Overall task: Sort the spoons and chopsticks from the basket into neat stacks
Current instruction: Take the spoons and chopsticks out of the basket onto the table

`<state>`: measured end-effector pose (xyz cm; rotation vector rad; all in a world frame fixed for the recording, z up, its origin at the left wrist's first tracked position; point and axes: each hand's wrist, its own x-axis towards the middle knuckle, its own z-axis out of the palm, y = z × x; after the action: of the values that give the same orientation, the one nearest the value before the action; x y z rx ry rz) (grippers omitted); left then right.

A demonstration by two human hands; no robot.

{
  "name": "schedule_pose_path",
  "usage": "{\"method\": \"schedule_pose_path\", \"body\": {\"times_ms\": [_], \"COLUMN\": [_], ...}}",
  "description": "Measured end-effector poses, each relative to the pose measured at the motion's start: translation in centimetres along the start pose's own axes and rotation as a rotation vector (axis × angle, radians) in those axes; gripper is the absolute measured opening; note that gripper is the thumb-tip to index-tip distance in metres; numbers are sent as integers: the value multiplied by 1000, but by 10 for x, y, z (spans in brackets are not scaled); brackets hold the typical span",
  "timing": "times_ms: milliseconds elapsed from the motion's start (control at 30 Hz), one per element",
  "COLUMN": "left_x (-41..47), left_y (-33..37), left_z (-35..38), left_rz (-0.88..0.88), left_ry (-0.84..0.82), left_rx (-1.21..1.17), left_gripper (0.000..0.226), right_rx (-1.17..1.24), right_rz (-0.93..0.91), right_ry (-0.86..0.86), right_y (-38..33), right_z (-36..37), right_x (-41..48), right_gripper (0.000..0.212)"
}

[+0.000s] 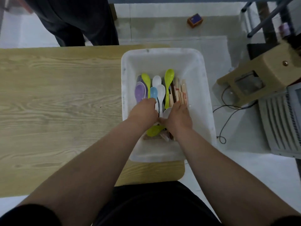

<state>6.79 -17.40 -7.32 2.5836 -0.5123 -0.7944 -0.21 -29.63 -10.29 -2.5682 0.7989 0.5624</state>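
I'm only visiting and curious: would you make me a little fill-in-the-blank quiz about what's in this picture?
1. The left hand and the right hand both reach into the white ____.
2. The chopsticks lie along its ____ side.
3. The small spoon between the purple spoon and the white spoons is ____.
4. The table has a pale ____ top.

Missing words: basket; right; blue; wood.

Wooden table [57,95], small orange box [195,20] on floor, beige stool [260,75], black cable [228,115]
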Motion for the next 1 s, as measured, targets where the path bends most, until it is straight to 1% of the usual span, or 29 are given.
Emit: {"method": "schedule_pose_path", "body": {"times_ms": [67, 100, 167, 200, 333, 367, 400, 533, 600, 633, 733, 767, 933, 1000], "left_x": [22, 29, 38, 42, 51, 53, 54, 53, 48, 46, 42, 41, 41, 41], "left_y": [3, 4, 8, 10, 14, 14, 15, 21, 25, 27, 34, 37, 46, 46], "left_z": [5, 7, 8, 9, 16, 18, 19, 20, 22, 23, 28, 28, 30, 31], "left_rz": [1, -2, -9, -1, 7, -1, -19, -134, -204, -226, -248, -263, -383, -395], "left_ry": [-114, -151, -169, -165, -157, -154, -149, -147, -110, -89, -36, -29, -38, -35], "left_rx": [253, 338, 448, 488, 569, 562, 552, 482, 446, 434, 424, 416, 301, 275], "left_gripper": [24, 24, 25, 25, 24, 24, 24, 26, 28, 31, 41, 43, 36, 33], "right_rx": [20, 34, 69, 92, 223, 263, 304, 498, 529, 528, 541, 559, 625, 620], "right_rz": [21, 37, 68, 84, 105, 96, 83, 46, 13, -6, -82, -108, -178, -192], "right_ry": [18, 13, -22, -33, -14, -8, -1, -7, -22, -37, -82, -87, -58, -41], "right_y": [-1, -1, 1, 4, 18, 22, 25, 35, 40, 41, 44, 45, 50, 53], "right_z": [2, 2, 1, 0, -4, -5, -6, -11, -14, -16, -17, -18, -20, -20], "right_x": [2, 3, 5, 6, 9, 8, 8, 7, 7, 7, 9, 9, 8, 4], "right_gripper": [78, 73, 68, 60, 16, 8, 6, 10, 11, 14, 38, 42, 38, 39]}}
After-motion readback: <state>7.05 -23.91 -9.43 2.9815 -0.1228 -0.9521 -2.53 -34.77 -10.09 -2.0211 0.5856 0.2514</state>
